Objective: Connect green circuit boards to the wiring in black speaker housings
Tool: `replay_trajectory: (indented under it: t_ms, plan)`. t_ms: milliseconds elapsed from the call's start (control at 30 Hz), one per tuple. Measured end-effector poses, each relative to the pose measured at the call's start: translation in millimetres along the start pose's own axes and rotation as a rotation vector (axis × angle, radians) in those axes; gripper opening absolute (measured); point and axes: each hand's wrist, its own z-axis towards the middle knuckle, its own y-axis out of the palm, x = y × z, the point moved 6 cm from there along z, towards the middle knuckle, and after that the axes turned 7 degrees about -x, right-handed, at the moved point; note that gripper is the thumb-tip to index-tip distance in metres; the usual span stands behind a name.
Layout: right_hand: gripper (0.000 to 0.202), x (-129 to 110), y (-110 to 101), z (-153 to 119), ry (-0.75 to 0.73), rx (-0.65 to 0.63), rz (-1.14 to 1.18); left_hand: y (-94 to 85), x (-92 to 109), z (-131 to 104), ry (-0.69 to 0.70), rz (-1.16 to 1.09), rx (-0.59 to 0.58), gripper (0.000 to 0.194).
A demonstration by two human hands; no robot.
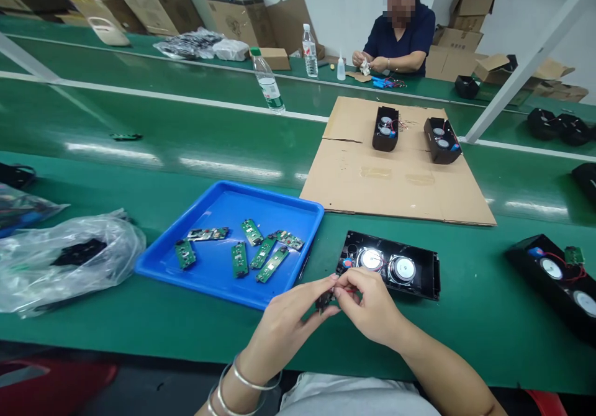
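Between the fingers of my left hand (291, 320) is a small circuit board (325, 301), dark on the side that shows and mostly covered by the fingers. My right hand (367, 304) pinches at the board's upper end, on what looks like a thin red wire (352, 290). Just beyond both hands lies a black speaker housing (421, 276) with two round silver speakers and a blue-and-red part at its left end. To the left, a blue tray (186, 282) holds several green circuit boards (239, 259).
A cardboard sheet (395, 195) carries two more speaker housings (385, 136). Another housing (535, 267) sits at the right, with a board wired to it. Plastic bags (107, 254) lie left. A bottle (267, 84) stands beyond the tray; a co-worker (400, 37) sits opposite.
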Motion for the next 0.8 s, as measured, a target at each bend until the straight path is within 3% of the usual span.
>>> replay_trajectory:
  t_ms: [100,200,267,367,433,533,667,733,800]
  plan:
    - [0.014,4,-21,-1,-0.057,0.046,-0.068,-4.8,-12,1,-0.159,-0.152,-0.051,0.027]
    - [0.019,28,-47,0,0.079,0.194,-0.350,-6.6,-28,-1,-0.396,-0.288,-0.105,0.027]
    - [0.015,48,-50,4,0.196,0.169,-0.525,0.6,-36,-4,-0.552,-0.432,-0.184,0.025]
    - [0.014,65,-40,11,0.248,0.085,-0.589,24.1,-34,-7,-0.702,-0.783,-0.326,0.024]
    - [0.018,68,-36,11,0.249,0.083,-0.572,39.9,-26,-4,-0.740,-0.986,-0.370,0.026]
    - [0.017,67,-45,0,0.249,0.108,-0.523,55.2,-17,4,-0.734,-1.103,-0.319,0.027]
    - [0.019,75,-68,-26,0.248,0.081,-0.171,65.9,-11,17,-0.693,-1.056,-0.248,0.025]
    - [0.018,82,-73,-35,0.250,0.037,0.078,70.0,-11,23,-0.687,-1.009,-0.238,0.025]
    - [0.014,85,-74,-40,0.236,0.010,0.187,73.3,-12,29,-0.692,-0.947,-0.217,0.024]
